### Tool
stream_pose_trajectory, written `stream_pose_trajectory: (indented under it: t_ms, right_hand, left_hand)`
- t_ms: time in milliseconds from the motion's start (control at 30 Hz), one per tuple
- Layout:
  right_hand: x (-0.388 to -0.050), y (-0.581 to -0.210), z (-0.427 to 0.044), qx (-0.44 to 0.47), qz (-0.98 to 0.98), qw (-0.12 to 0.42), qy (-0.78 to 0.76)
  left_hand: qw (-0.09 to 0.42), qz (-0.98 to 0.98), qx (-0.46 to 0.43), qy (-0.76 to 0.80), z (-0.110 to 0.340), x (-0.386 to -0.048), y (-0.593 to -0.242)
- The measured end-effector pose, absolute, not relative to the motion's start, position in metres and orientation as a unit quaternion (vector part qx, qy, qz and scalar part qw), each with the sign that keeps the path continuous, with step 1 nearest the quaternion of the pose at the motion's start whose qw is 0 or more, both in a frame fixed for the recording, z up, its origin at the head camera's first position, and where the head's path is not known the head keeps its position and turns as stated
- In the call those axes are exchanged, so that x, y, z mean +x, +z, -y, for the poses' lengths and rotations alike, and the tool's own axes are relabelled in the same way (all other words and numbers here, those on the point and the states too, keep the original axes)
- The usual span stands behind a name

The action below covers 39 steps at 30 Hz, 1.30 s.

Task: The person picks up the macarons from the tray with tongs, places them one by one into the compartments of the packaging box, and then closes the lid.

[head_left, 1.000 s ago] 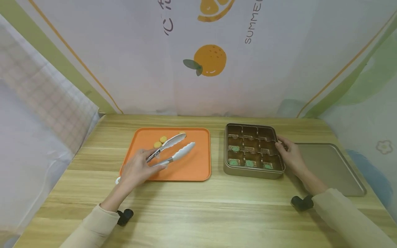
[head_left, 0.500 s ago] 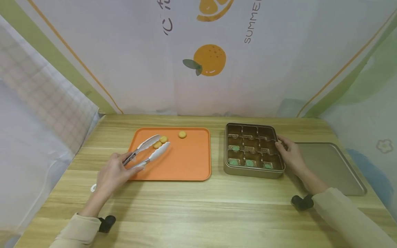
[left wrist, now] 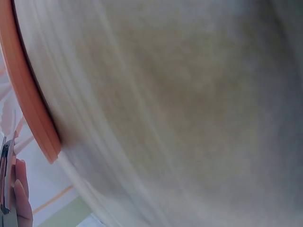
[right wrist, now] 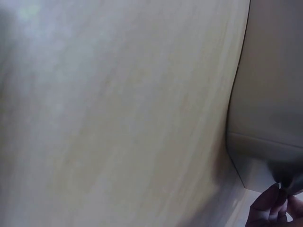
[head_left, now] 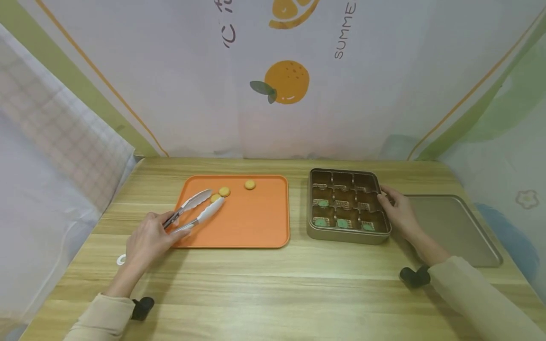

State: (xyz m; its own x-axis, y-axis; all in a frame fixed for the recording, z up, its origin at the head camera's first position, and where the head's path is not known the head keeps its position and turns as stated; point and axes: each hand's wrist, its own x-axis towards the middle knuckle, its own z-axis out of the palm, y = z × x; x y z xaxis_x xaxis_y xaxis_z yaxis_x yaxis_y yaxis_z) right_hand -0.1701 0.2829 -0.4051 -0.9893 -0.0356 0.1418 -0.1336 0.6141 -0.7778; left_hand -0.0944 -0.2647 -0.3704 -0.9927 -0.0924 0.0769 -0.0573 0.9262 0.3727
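My left hand (head_left: 147, 239) holds metal tongs with pale scalloped tips (head_left: 209, 211), their arms spread over the left part of the orange tray (head_left: 251, 222). Close to the tips lie two small round yellow cookies (head_left: 224, 192); a third cookie (head_left: 250, 184) sits by the tray's back edge. At the right, my right hand (head_left: 401, 215) grips the right side of a bronze-coloured tin box (head_left: 350, 235), its thumb at the rim. The box is divided into several compartments, and small green pieces (head_left: 342, 223) lie in some front and left ones. The right wrist view shows fingertips (right wrist: 269, 201) against the box's corner.
A flat metal lid (head_left: 448, 227) lies on the wooden table (head_left: 273, 289) to the right of the box, partly under my right forearm. Behind the table hangs a white curtain (head_left: 204, 113) printed with oranges. Black wrist cameras (head_left: 142, 309) are strapped on both wrists.
My left hand and the tongs have moved left and back toward the tray's left edge, uncovering the third cookie. The tongs' arms remain spread. My right hand stays on the box.
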Motion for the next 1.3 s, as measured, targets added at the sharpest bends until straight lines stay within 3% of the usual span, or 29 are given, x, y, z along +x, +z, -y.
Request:
stream_pose_trajectory:
  t_ms: [1300]
  right_hand:
    - [-0.1713, -0.4065, -0.285, 0.046, 0.894, 0.05, 0.443]
  left_hand:
    - [0.038, 0.982, 0.032, -0.185, 0.2672, -0.0962, -0.3727]
